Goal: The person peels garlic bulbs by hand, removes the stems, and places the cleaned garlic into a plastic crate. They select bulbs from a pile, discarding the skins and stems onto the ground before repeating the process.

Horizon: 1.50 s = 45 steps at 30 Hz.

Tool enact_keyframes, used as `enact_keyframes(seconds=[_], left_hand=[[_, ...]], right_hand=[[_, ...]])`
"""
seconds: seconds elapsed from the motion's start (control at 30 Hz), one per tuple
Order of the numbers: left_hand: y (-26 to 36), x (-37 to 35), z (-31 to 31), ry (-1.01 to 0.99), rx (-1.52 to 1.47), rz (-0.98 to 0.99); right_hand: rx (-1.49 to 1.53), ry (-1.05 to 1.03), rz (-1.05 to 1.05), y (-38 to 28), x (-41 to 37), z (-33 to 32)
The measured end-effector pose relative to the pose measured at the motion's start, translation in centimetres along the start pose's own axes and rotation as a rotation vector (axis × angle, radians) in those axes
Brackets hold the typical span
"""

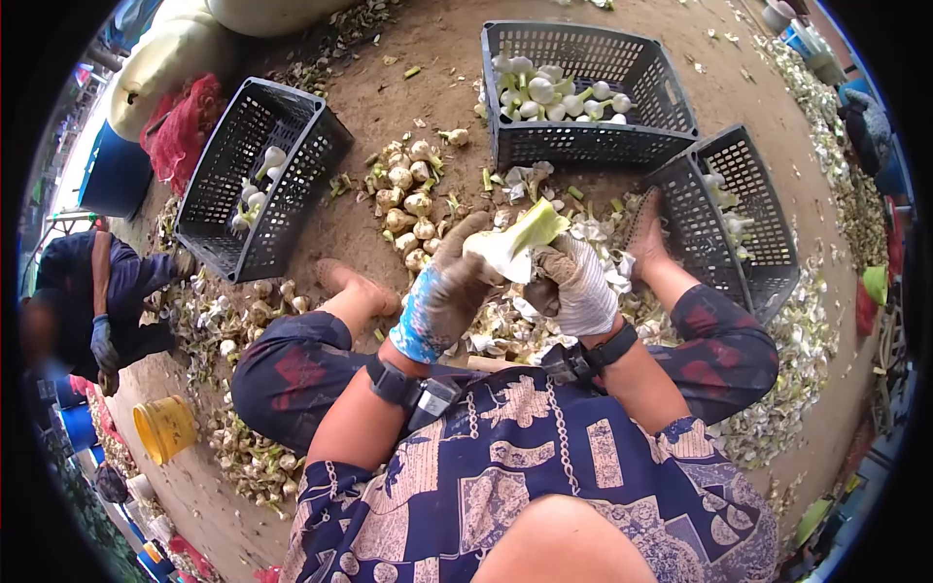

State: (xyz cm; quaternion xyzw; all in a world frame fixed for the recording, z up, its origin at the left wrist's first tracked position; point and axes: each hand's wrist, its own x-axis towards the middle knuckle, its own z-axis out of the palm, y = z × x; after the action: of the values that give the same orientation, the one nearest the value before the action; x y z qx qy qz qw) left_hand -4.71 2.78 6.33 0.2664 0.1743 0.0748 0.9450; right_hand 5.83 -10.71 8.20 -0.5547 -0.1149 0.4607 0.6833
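A garlic bulb (pixel 505 251) with pale peeled skin and a short green stem is held up in front of my body. My left hand (pixel 453 287), in a dirty blue and white glove, is wrapped round its bulb end. On the stem side, my right hand (pixel 575 282), in a striped, soiled glove, pinches at the skin with bent fingers. Beyond my hands lies a pile of unpeeled garlic bulbs (pixel 400 199) on the ground. Peeled skins (pixel 505 325) are strewn beneath my hands and between my legs.
Black crates with peeled bulbs stand at the front left (pixel 209 185), front centre (pixel 593 146) and right (pixel 768 228). A yellow bucket (pixel 165 428) lies left. Another person (pixel 117 291) works at the far left, near a red net (pixel 185 131) and a blue barrel (pixel 115 173).
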Motion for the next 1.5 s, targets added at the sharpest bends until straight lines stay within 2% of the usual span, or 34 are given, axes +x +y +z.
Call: enact_keyframes(seconds=[0.03,0.07,0.1,0.17,0.2,0.23,0.3,0.33,0.43,0.47,0.5,0.6,0.63,0.67,0.7,0.73,0.77,0.8,0.83,0.87,0.9,0.97,1.0,1.03,1.1,1.17,1.2,1.23,1.3,1.33,1.37,1.43,1.47,1.5], left_hand=[[0.2,1.1,-0.3,-0.058,-0.355,-0.151],[-0.7,1.4,0.1,0.104,-0.274,-0.168],[-1.1,1.7,-0.8,0.103,-0.27,-0.168],[-2.5,2.2,-3.3,0.368,0.978,0.319],[-2.0,1.7,-1.0,0.271,0.69,0.362],[-1.5,1.4,0.6,0.24,0.813,0.304],[-2.0,0.9,1.4,0.16,0.871,0.392],[-1.2,1.6,1.1,0.232,0.78,0.195],[-2.1,1.8,-0.5,0.145,1.024,0.364],[-1.8,1.9,-0.8,0.107,1.03,0.315],[-0.5,1.3,0.4,0.122,0.798,0.077],[0.8,0.7,0.5,-0.063,0.307,0.052],[1.7,1.0,0.2,-0.219,0.188,0.11],[2.4,1.3,0.1,-0.081,0.061,0.142],[3.1,1.4,0.2,0.06,-0.07,0.178],[4.0,1.9,1.4,0.285,-0.171,0.154],[4.4,3.2,-3.6,0.111,-0.351,0.076],[4.0,4.0,-5.5,0.125,-0.391,0.097],[4.0,4.4,-6.3,0.132,-0.427,0.107],[4.0,4.3,-4.7,0.322,-0.371,0.137],[3.5,4.3,-5.4,0.191,-0.36,0.117],[3.0,4.0,-4.2,0.156,-0.28,0.034],[2.7,3.7,-3.6,0.118,-0.198,-0.021],[2.8,3.0,-0.9,0.229,-0.145,-0.076],[1.5,3.5,-2.9,0.098,-0.177,-0.156],[0.8,2.7,-0.7,0.123,-0.183,-0.159],[0.6,2.7,-1.1,0.077,-0.214,-0.183],[0.3,2.8,-2.0,0.036,-0.244,-0.207],[-0.3,3.3,-4.0,0.06,-0.266,-0.137],[-0.4,3.5,-4.7,0.079,-0.291,-0.072],[-0.3,3.7,-4.6,0.082,-0.296,-0.071],[-0.1,4.1,-3.9,0.184,-0.211,0.036],[0.0,4.4,-3.8,0.413,-0.201,0.024],[0.0,4.7,-4.0,0.409,-0.204,0.027]], right_hand=[[0.259,-0.113,0.049,-0.6,0.4,-0.3],[0.259,-0.102,0.073,-1.0,0.1,-0.4],[0.261,-0.103,0.07,-1.0,0.2,-0.4],[-0.494,0.082,-0.216,-0.5,0.3,-0.6],[-1.065,0.069,-0.497,-0.1,0.7,-1.4],[-0.918,0.051,-0.451,0.1,0.4,-0.7],[-0.505,-0.09,-0.188,-0.5,-0.5,-0.5],[-0.339,-0.071,0.176,-1.6,-1.0,-0.6],[-1.169,-0.053,-0.592,-1.2,0.1,-1.6],[-1.209,0.093,-0.577,-1.8,0.2,-1.9],[-1.346,0.261,-0.601,-1.0,1.2,-3.2],[-1.682,0.152,-0.215,0.3,2.4,-5.6],[-1.687,0.064,-0.108,0.9,1.9,-5.6],[-1.576,-0.1,-0.042,0.9,0.7,-5.5],[-1.273,-0.393,-0.164,0.2,-1.1,-6.0],[-1.088,-0.519,-0.213,-0.9,-3.1,-6.3],[-0.833,-0.549,-0.248,-2.6,-4.9,-6.2],[-0.524,-0.464,-0.246,-1.9,-7.0,-8.1],[-0.024,-0.805,-0.167,2.8,-5.8,-13.0],[-0.308,-0.446,-0.047,0.1,-6.0,-11.4],[-0.573,-0.067,0.074,-2.8,-5.9,-9.2],[-1.744,0.234,0.048,-1.6,-2.2,-8.3],[-1.631,0.209,-0.298,-1.2,-1.6,-7.9],[-1.491,0.177,-0.631,-1.4,-1.3,-6.8],[-0.973,0.07,-0.221,-2.9,-1.3,-2.9],[-1.046,0.028,-0.664,0.3,1.5,-2.5],[-1.02,0.041,-0.613,0.6,2.0,-1.7],[-1.075,-0.018,-0.419,0.8,2.1,-1.7],[-0.588,-0.227,0.01,-0.3,0.4,-1.6],[-0.338,-0.316,0.161,-1.2,-1.3,-2.3],[-0.221,-0.442,0.187,-1.6,-2.7,-3.5],[-0.238,-0.618,-0.038,-1.3,-3.6,-6.7],[-0.491,-0.439,0.077,-1.3,-3.6,-6.8],[-0.737,-0.249,0.185,-1.8,-3.4,-6.2]])
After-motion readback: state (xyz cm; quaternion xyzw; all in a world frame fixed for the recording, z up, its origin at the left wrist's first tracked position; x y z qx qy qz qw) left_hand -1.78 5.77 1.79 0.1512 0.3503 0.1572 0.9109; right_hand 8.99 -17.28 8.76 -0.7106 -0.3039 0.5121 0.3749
